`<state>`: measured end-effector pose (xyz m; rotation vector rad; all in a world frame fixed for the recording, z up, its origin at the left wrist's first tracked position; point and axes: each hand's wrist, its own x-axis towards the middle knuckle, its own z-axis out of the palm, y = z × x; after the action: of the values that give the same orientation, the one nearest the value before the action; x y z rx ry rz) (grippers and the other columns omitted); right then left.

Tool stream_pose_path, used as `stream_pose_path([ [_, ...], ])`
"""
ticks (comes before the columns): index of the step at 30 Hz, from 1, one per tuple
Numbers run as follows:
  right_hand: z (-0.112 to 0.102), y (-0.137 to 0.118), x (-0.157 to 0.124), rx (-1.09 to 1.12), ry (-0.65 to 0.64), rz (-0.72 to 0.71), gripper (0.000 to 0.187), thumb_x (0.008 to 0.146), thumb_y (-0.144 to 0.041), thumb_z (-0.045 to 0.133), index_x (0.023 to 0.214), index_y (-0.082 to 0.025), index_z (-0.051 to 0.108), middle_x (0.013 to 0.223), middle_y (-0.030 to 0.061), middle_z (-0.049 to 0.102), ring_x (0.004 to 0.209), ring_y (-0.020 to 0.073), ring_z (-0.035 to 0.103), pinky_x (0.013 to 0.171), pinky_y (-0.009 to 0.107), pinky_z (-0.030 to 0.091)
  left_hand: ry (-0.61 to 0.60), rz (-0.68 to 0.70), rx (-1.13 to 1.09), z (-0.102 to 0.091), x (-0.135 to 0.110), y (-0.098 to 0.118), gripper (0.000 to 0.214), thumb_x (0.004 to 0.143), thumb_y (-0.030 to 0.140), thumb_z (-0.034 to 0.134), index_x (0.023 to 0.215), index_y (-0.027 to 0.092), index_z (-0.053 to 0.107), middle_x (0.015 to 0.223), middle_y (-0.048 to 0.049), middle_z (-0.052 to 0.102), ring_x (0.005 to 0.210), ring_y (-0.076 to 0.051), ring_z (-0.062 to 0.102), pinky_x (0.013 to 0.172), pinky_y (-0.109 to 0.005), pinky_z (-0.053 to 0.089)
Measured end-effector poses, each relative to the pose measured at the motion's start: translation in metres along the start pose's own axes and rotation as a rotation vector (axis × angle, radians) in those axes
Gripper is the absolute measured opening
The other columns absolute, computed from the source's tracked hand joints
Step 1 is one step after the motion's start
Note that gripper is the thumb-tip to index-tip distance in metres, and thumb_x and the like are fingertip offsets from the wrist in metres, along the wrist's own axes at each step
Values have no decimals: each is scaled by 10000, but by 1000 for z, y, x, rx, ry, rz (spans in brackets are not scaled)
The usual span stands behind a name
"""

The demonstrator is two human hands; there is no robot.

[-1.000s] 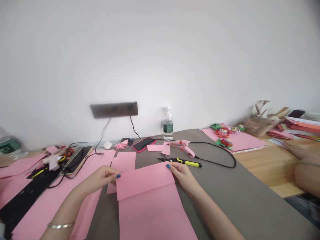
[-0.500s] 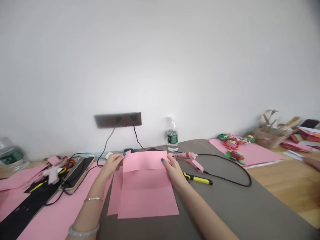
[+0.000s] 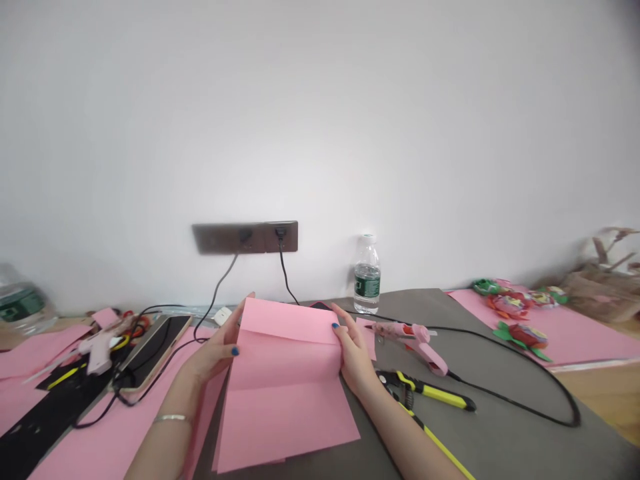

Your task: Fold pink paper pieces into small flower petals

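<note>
Between the person's two bare hands, in the head view, is a rectangular pink paper sheet (image 3: 290,413), its far end raised and its near part lying low over a matte grey table covering (image 3: 490,447). The left hand (image 3: 213,357) pinches the sheet's left edge, thumb in front and fingers mostly hidden behind; the right hand (image 3: 354,353) grips the right edge near the far corner, thumb pressed on top.

As for progress, a narrow flap (image 3: 290,320) already lies over the sheet's far end, between the two thumbs, its free edge standing slightly off the surface; whether it is folded over or a separate piece I cannot tell. A faint crosswise line, probably a crease, runs below the grip. Nearer than that line, the paper is not folded over, and no fastening of the flap is visible.

Just beyond the right hand lies a pink plastic glue gun (image 3: 413,333) on a black cable (image 3: 570,423); beside the right wrist are yellow-and-black-handled pliers (image 3: 445,396), with nothing gripping either. Well off to the right of the grip, red-and-green crafted flowers (image 3: 510,307) rest on pink paper. Left of the left hand lies a dark-screened smartphone (image 3: 157,350).
</note>
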<state>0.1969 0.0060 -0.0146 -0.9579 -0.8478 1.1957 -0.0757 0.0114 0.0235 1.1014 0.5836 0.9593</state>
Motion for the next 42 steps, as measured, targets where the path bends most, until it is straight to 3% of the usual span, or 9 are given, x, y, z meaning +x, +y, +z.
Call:
stream_pose_path([
  [2,-2,2,0,19,-20,10,514,753,-407,662,1243,-254,634,949,38,732,831,246,632,728,332,470,9,-24,-4,2,-1,4,1134,589,295,887,1524,349,248,1475,-115,491,1293,-357,508,1046,-420,415],
  [5,-6,6,1,11,-54,-1,412,768,-473,666,1124,-270,709,1262,45,665,1178,299,548,980,388,409,95,-21,27,2,-1,10,940,639,224,840,1455,361,394,1442,-92,532,1251,-329,553,989,-396,467],
  [10,-9,15,-2,-95,-151,-101,478,864,-616,550,1177,-283,691,1374,49,596,1360,302,403,1157,445,220,335,-9,165,-5,-2,13,416,637,216,842,1027,208,698,1202,-107,704,1023,-287,686,764,-300,544],
  [13,-6,15,-6,-64,-202,-138,561,818,-645,601,1268,-311,624,1395,43,580,1392,303,374,1157,447,249,440,-20,196,-4,-3,14,372,672,308,831,998,177,709,1042,-100,758,890,-263,723,666,-276,541],
  [19,6,0,-15,157,-327,136,528,782,-501,728,1261,-308,617,1262,71,679,1230,329,568,1012,472,448,543,-30,158,8,-5,20,593,687,426,822,1196,168,659,1009,-118,768,874,-265,735,650,-271,553],
  [24,5,-8,-16,280,-298,266,477,748,-487,746,1140,-223,685,1101,103,749,1056,344,673,923,481,503,415,-71,223,15,-4,19,624,738,426,786,1283,182,604,1097,-126,750,935,-285,725,730,-322,578],
  [28,5,-14,-14,281,-265,272,465,731,-419,741,1151,-233,668,1097,82,753,1014,327,689,857,437,531,359,-38,264,20,-3,19,816,732,422,795,1438,219,440,1207,-142,707,991,-295,710,774,-337,577],
  [34,11,-22,-16,238,-312,217,341,672,-359,742,990,-241,706,1014,62,770,951,314,706,788,397,541,460,51,341,16,-6,24,925,799,503,712,1546,294,207,1235,-87,701,935,-254,716,762,-301,553],
  [42,10,-20,-13,249,-287,228,329,695,-432,793,917,-215,686,913,62,771,761,249,711,665,326,521,439,53,622,8,-13,30,499,738,471,753,1184,249,713,1173,-85,712,1054,-303,631,842,-329,517],
])
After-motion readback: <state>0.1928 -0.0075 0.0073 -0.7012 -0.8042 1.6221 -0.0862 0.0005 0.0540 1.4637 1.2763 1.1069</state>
